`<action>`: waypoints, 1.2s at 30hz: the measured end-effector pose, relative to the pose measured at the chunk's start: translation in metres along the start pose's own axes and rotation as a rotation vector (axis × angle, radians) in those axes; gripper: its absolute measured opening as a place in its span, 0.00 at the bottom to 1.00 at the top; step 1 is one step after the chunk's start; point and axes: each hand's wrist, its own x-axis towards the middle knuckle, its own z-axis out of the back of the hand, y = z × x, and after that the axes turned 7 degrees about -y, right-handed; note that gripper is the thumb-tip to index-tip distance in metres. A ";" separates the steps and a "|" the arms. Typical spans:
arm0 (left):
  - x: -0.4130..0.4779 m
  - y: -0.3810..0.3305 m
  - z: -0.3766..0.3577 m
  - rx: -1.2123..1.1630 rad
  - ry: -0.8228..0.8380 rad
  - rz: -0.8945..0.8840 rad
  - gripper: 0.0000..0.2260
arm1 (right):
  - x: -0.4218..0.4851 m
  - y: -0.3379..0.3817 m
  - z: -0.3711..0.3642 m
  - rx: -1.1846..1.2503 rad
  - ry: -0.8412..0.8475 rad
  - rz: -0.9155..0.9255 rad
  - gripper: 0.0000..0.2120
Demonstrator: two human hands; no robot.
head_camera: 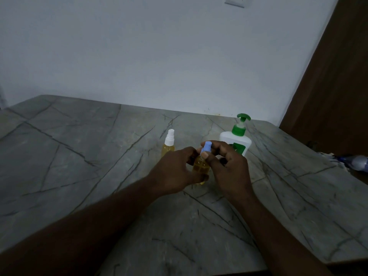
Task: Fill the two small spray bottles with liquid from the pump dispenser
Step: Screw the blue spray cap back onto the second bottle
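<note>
Nearest the camera, two bare forearms over the grey veined desk (79, 176), meeting just in front of the pump dispenser (237, 143).

Then the left hand (175, 170), in front of the dispenser and to its left. Fingers curled round the amber body of the blue-capped spray bottle (201, 167), gripping it from the left side.

Beside it the right hand (229, 168), directly in front of the dispenser and overlapping its lower part in view. Thumb and curled fingers pinching the blue cap at the top of that same bottle, thumb tip pressed just under the cap.

Blue-capped spray bottle upright between the two hands, in front of the dispenser and slightly left of it, amber liquid showing through its sides. Base close to the desk. Cannot tell whether resting on it or lifted a little.

Farther back, the white-capped spray bottle (169, 143), upright on the desk to the left of the dispenser, apart from both hands, also holding amber liquid, cap on.

Pump dispenser itself white with a green pump head, upright on the desk.

Well to the right of the dispenser, at the desk's edge, a clear bottle (358, 163) lying on its side.

Behind the dispenser, a pale wall (139, 56) with a socket plate (235, 1) high up. To the right, a brown panel (328, 86).
</note>
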 end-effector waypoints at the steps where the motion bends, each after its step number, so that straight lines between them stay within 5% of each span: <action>1: 0.000 -0.001 0.000 0.005 0.000 0.007 0.25 | 0.000 0.000 -0.001 0.003 0.000 -0.002 0.10; 8: 0.001 -0.002 -0.004 0.071 -0.027 0.021 0.27 | -0.001 -0.001 -0.001 0.006 -0.038 -0.002 0.10; 14: 0.005 0.007 0.004 -0.055 0.158 0.030 0.24 | -0.002 -0.004 0.001 0.011 -0.050 -0.008 0.10; 20: 0.001 -0.001 -0.006 0.122 0.006 0.008 0.27 | -0.003 -0.004 0.001 0.028 -0.057 -0.030 0.09; 26: 0.004 0.002 0.001 0.037 0.167 0.006 0.24 | -0.004 -0.007 0.001 0.040 -0.068 -0.011 0.09; 32: 0.001 0.000 -0.008 0.200 0.038 -0.004 0.28 | -0.004 -0.008 -0.001 0.011 -0.084 0.000 0.10; 36: 0.005 0.002 0.000 0.056 0.162 0.018 0.26 | -0.003 -0.009 0.000 -0.011 -0.077 0.020 0.10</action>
